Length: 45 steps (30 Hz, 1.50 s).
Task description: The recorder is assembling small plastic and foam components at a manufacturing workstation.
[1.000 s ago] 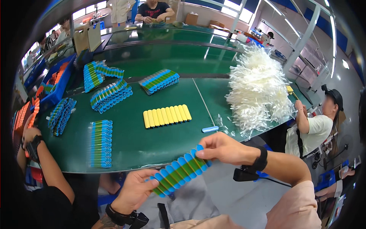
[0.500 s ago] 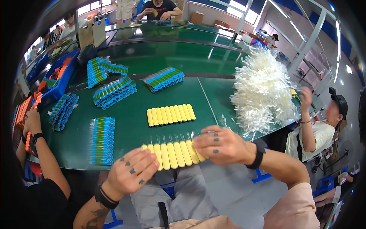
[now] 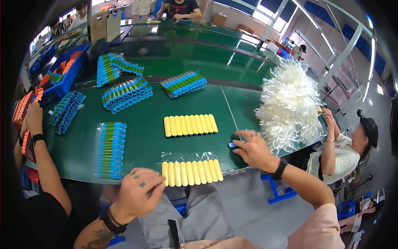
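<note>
Left hand (image 3: pixel 139 191) curled; right hand (image 3: pixel 258 152) palm-down at blue piece (image 3: pixel 231 145)

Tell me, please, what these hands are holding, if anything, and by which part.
The right hand has fingers at the right end of the blue stick; a grip cannot be told. The left hand, by the near yellow sticks, shows no hold.

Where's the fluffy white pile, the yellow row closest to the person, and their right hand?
White pile (image 3: pixel 290 106): head view, middle of its front.
Yellow row (image 3: pixel 190 173): head view, a middle piece.
Right hand (image 3: pixel 257 152): head view, back of it.
</note>
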Available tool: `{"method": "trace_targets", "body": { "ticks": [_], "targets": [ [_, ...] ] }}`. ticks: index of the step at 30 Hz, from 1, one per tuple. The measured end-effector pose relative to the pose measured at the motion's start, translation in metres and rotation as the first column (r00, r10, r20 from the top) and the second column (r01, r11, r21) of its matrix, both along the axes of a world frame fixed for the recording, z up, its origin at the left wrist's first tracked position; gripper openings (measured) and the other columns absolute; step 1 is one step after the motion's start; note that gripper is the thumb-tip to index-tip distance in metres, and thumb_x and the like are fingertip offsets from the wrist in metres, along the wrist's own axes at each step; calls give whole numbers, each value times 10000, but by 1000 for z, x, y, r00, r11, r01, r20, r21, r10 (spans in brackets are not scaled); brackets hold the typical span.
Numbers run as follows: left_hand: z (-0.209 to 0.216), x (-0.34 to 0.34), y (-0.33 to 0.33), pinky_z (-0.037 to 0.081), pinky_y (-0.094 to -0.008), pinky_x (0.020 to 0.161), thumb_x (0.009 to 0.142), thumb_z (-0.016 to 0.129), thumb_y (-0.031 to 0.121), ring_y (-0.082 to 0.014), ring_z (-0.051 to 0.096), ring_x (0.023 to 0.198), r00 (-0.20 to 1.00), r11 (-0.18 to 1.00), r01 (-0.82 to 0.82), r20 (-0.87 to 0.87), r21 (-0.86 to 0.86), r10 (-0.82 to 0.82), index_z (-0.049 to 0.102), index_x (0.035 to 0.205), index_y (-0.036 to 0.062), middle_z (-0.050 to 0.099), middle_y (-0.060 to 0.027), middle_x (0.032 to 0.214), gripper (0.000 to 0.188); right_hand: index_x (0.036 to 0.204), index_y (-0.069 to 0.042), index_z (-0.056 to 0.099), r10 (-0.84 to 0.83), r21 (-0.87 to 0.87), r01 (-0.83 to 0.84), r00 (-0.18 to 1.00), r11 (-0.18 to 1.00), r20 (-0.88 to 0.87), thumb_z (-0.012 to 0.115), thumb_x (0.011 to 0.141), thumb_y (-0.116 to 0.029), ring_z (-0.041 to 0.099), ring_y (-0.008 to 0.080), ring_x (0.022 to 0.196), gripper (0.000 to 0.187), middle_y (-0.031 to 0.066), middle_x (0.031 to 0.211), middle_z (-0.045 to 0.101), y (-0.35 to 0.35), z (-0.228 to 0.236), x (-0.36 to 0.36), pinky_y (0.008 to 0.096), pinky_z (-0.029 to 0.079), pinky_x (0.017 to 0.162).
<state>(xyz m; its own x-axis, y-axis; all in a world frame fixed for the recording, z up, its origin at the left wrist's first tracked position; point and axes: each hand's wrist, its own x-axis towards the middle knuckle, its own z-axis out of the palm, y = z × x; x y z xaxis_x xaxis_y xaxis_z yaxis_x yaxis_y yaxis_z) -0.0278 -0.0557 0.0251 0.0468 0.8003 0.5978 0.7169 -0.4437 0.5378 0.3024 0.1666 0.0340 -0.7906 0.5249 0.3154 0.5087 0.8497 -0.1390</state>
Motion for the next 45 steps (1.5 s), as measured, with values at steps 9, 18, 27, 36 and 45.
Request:
{"method": "trace_targets", "body": {
  "ticks": [9,18,27,36,45],
  "targets": [
    [-23,-2,63,538,-279,792,929,624,43,-143,699,882,807,943,-44,544,-329,228,683,1052,-56,737,-104,923,169,957,-51,592,166,-177,-135,970,975,176,628,960,-209,650,354,655,163,128,784,686,-19,39,-63,451,503,556],
    [-30,-3,52,535,-270,771,933,622,40,-139,709,862,707,965,17,686,-260,172,686,1055,-44,745,-110,894,161,818,-45,589,396,45,-475,779,879,486,660,855,-200,631,250,524,175,69,638,565,-14,28,-81,386,481,448],
    [-28,-5,49,487,-261,859,1015,513,94,-115,632,989,551,970,-42,805,-239,222,637,1164,-29,694,-91,1055,230,769,-42,595,589,77,-699,651,711,478,629,757,-142,603,196,498,107,47,635,549,-38,17,-168,362,474,404],
    [-31,-4,56,484,-266,838,1028,485,122,-112,621,941,571,962,-86,778,-260,261,647,1152,-24,687,-82,1019,251,666,-46,557,681,138,-734,672,665,291,635,742,-181,613,234,496,174,61,585,529,-38,0,-208,385,494,426],
    [-38,-2,54,494,-250,799,1005,552,82,-100,637,902,633,947,-32,727,-319,266,666,1088,-30,694,-81,951,180,801,-68,590,475,75,-574,739,816,478,662,821,-215,600,212,520,165,43,638,550,9,16,-47,378,461,461]
  ]
}}
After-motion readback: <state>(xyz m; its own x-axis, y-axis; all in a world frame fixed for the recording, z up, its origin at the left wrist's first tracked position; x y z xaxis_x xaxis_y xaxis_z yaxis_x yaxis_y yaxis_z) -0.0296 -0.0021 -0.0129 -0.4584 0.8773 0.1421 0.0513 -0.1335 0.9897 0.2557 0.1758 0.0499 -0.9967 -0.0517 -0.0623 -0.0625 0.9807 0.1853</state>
